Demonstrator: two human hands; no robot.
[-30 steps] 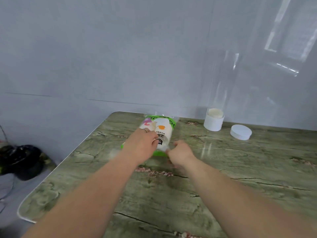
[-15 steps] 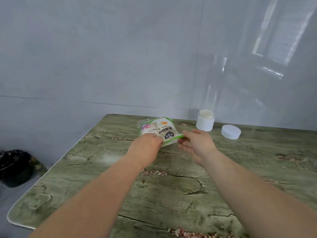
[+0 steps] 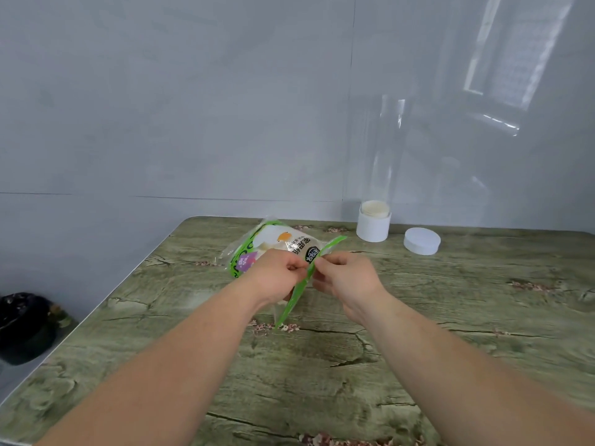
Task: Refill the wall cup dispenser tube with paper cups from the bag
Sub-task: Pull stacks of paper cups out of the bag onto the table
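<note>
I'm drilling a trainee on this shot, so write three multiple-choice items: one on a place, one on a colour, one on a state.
1. The white lid lies: A. on the floor; B. on the table, right of the dispenser's white base; C. on a shelf.
2. The bag's edge strip is: A. green; B. red; C. blue.
3. The left hand and right hand: A. lie flat; B. hang idle; C. both pinch the strip.
Key: B, it sits on the tabletop beside the base; A, the strip shows green; C, both hands' fingertips close on it.
</note>
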